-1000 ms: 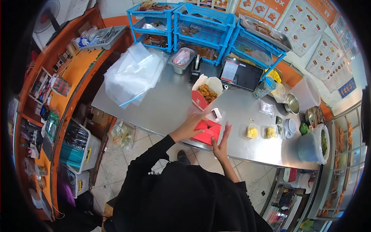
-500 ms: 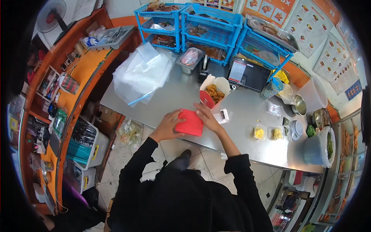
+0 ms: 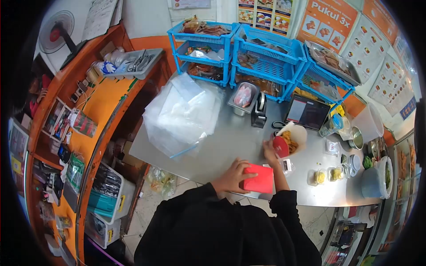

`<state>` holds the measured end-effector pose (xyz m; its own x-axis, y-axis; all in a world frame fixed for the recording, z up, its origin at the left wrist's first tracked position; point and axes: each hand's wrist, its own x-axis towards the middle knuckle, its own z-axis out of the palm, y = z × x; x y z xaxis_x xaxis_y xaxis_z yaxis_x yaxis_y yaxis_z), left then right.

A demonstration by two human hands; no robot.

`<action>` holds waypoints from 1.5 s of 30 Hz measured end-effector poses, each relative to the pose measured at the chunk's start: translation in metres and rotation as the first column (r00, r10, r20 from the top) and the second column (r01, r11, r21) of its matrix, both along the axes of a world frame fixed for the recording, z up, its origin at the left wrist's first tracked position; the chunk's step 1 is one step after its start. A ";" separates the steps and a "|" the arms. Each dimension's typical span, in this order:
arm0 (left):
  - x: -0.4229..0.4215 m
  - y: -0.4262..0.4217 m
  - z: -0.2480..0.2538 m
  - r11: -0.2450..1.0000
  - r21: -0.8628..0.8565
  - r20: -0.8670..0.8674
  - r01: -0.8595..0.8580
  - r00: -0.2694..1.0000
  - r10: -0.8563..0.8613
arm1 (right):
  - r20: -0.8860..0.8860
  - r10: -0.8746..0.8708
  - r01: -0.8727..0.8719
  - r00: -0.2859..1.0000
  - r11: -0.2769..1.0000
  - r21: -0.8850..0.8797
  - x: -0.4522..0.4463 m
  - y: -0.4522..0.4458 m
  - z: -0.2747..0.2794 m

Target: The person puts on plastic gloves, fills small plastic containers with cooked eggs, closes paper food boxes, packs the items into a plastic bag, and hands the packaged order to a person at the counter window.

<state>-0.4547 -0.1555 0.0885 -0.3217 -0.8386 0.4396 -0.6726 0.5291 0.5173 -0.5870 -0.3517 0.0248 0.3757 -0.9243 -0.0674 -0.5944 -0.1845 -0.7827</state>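
My left hand grips a closed red takeaway box at the table's front edge, fingers along its left side. Beyond it, my right hand is at the left side of an open takeaway box, its fingers bunched against the box's red front wall. Fried chicken pieces show inside that open box, and its white flaps stand up. My right forearm passes beside the red box's right edge. A small white packet with a dark label lies just in front of the open box.
Clear plastic bags spread over the table's left side. Behind stand a tape dispenser, a metal tin, a tablet and blue tiered racks. Small tubs sit to the right. An orange shelf unit borders the left.
My right hand has left the red box and moved to the open chicken box, which has shifted right. My left hand still holds the red box. The camera view has swung left.
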 end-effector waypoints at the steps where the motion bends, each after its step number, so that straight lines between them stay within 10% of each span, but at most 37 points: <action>1: -0.001 -0.004 -0.007 0.999 -0.032 -0.028 0.001 1.000 -0.002 | -0.050 -0.081 0.082 0.995 0.997 0.012 0.002 -0.011 -0.002; 6: -0.002 -0.017 -0.026 0.987 0.039 -0.353 0.154 0.927 -0.131 | 0.472 -0.265 0.229 0.841 0.964 0.134 0.040 -0.090 -0.032; 10: 0.010 -0.042 -0.031 0.986 0.046 -0.389 0.162 0.912 -0.132 | 0.158 -0.288 0.264 0.945 0.952 0.154 0.066 -0.121 -0.014; 16: 0.035 -0.078 -0.045 0.995 -0.048 -0.396 0.090 0.912 -0.102 | 0.306 -0.309 0.090 0.901 0.821 0.564 0.073 -0.114 0.031; 24: 0.038 -0.072 -0.032 0.992 0.115 -0.482 0.042 0.876 0.019 | 0.458 -0.285 0.174 0.842 0.947 0.269 0.010 0.025 0.124; 28: 0.042 -0.072 -0.024 0.980 0.182 -0.474 0.083 0.880 0.013 | 0.387 -0.084 0.076 0.918 0.996 0.035 -0.021 0.140 0.073; 31: 0.043 -0.071 -0.024 0.973 0.199 -0.456 0.115 0.890 -0.012 | 0.367 -0.251 0.164 0.896 0.954 0.253 -0.018 0.149 0.039; 35: 0.041 -0.071 -0.017 0.985 0.152 -0.407 0.085 0.913 -0.015 | 0.094 -0.050 0.054 0.994 0.998 -0.038 -0.036 0.129 0.007; 42: 0.039 -0.069 -0.020 0.979 0.193 -0.403 0.065 0.915 0.019 | 0.397 -0.309 0.266 0.864 0.951 0.161 -0.056 0.055 0.037; 45: 0.040 -0.068 -0.015 0.984 0.177 -0.357 0.037 0.934 0.029 | 0.572 -0.230 -0.154 0.787 0.825 0.544 -0.024 -0.002 0.052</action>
